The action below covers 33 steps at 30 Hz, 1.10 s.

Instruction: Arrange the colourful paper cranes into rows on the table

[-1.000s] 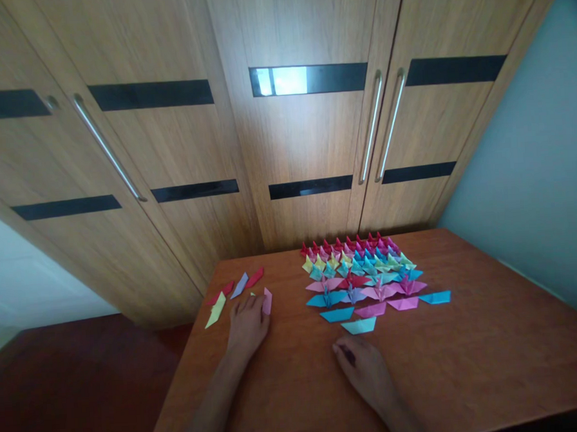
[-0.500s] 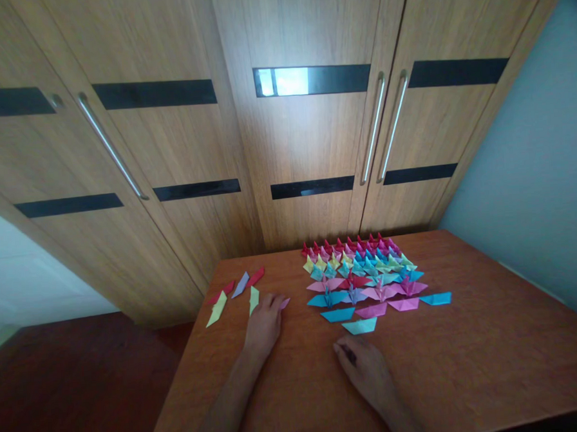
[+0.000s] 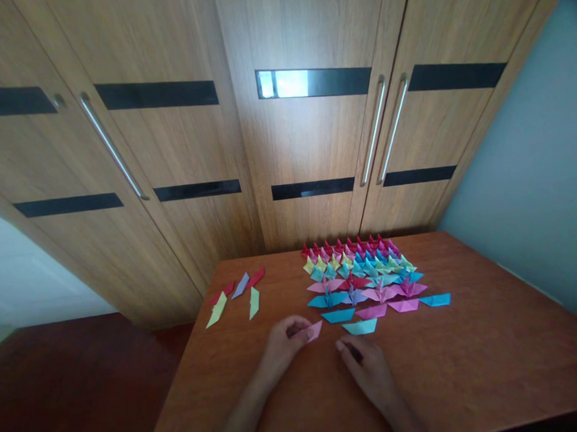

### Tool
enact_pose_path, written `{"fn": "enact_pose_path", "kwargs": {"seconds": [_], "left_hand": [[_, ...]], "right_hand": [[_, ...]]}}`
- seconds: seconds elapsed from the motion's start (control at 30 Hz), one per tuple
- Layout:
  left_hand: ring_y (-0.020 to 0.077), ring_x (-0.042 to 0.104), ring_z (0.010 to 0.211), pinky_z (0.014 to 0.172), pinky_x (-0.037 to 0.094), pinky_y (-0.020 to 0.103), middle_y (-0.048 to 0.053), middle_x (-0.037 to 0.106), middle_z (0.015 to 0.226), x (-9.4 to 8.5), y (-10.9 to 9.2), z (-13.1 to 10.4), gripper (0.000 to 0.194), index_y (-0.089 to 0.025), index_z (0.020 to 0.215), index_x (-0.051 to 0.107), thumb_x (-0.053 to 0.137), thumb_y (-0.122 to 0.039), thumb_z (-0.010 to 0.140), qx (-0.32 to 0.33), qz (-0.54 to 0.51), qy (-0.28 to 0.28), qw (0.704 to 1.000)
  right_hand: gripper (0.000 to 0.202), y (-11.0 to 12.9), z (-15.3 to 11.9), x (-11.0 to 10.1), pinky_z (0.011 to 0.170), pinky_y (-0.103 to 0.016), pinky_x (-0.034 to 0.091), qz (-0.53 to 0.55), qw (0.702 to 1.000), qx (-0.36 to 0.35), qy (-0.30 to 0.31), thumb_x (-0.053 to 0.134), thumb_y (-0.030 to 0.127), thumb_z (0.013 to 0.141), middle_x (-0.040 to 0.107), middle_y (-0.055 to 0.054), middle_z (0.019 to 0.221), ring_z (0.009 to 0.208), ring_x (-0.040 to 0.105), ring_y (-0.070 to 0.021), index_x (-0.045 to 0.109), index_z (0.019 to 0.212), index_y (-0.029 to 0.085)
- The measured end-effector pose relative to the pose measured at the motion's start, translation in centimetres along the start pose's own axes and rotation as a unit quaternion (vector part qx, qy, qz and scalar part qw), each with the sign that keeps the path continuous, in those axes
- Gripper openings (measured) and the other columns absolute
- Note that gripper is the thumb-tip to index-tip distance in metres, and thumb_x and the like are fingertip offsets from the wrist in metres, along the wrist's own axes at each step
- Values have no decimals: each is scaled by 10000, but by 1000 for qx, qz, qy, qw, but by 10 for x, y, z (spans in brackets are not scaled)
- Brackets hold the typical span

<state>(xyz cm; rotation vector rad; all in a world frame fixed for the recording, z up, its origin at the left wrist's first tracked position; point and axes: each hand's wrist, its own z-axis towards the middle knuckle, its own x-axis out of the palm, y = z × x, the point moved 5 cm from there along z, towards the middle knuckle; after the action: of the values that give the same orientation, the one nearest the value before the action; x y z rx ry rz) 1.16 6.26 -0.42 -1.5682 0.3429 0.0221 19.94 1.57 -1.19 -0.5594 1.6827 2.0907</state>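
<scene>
Between the thumb and fingers of my left hand is a pink folded paper piece, a flat slanted shape whose far end sticks out to the right. My right hand rests on the table with its fingers curled in and the thumb against them; nothing shows in it. Just beyond it lies a mint green folded paper piece. A blue folded piece and a pink one lie behind that, in front of the paper cranes with spread wings.
Rows of small folded cranes fill the table's back middle. At the left lie yellow pieces, a lavender piece and red pieces. A wooden wardrobe stands behind the table.
My left hand has picked the pink folded piece up from the left side and brought it right and nearer, close to my right hand. My right hand has hardly moved.
</scene>
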Motion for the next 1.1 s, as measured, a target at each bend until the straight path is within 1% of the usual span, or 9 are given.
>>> {"fn": "enact_pose_path", "kwargs": {"seconds": [0.1,0.2,0.4,0.53,0.67,0.83,0.9,1.0,1.1], "left_hand": [[171,615,739,672,454,242,35,686,792,25,4,-8,163,-153,801,659,648,-297,724,-1,-20,48,999],[167,609,731,666,450,239,33,682,779,37,4,-13,166,-158,795,668,648,-310,732,8,-11,70,997],[170,610,767,701,450,252,35,682,815,30,4,-14,140,-156,820,663,653,-250,716,-2,-56,77,995],[167,612,753,683,450,252,44,687,822,26,7,-13,156,-151,831,665,658,-265,726,-13,-99,72,992],[182,625,799,727,463,273,62,694,863,27,10,-14,190,-149,857,671,677,-276,714,-18,-145,74,987],[198,627,871,785,464,292,78,690,932,26,13,-13,267,-154,914,668,706,-297,693,-18,-164,62,984],[189,630,814,734,471,284,73,692,896,26,13,-13,286,-151,924,660,697,-335,708,-24,-163,65,984],[151,597,643,611,450,253,40,674,731,28,13,-13,277,-138,860,658,656,-392,748,-27,-146,85,985],[126,549,584,566,416,224,15,637,649,26,11,-13,260,-134,767,659,658,-393,748,-15,-114,71,991]], "right_hand": [[304,4,0,-4,638,-238,451,49,999,-2,-2,442,414,889,665,-29,749,684,602,-163,648,817,202],[266,3,1,-6,648,-236,455,61,998,-5,-4,503,404,860,666,-25,749,701,600,-166,657,781,202],[314,-8,-1,-10,615,-236,442,84,995,27,-49,499,448,853,628,-15,682,654,572,-163,618,710,194],[311,1,-3,-5,621,-237,439,91,995,30,-25,470,441,872,632,-15,711,665,572,-161,610,740,195],[285,14,-2,5,652,-248,449,75,997,17,6,470,416,873,662,-28,768,706,593,-172,637,800,196],[277,13,0,9,637,-242,443,55,998,12,-27,482,397,866,653,-18,725,678,591,-167,628,745,195],[275,10,0,8,638,-241,442,58,997,18,-37,488,401,865,645,-15,715,674,587,-165,625,744,195],[279,9,0,5,637,-243,445,75,996,30,-44,483,422,866,651,-24,751,680,584,-167,628,796,195],[282,14,1,5,626,-242,446,97,994,35,-36,484,437,864,651,-28,771,689,581,-168,622,822,195]]}}
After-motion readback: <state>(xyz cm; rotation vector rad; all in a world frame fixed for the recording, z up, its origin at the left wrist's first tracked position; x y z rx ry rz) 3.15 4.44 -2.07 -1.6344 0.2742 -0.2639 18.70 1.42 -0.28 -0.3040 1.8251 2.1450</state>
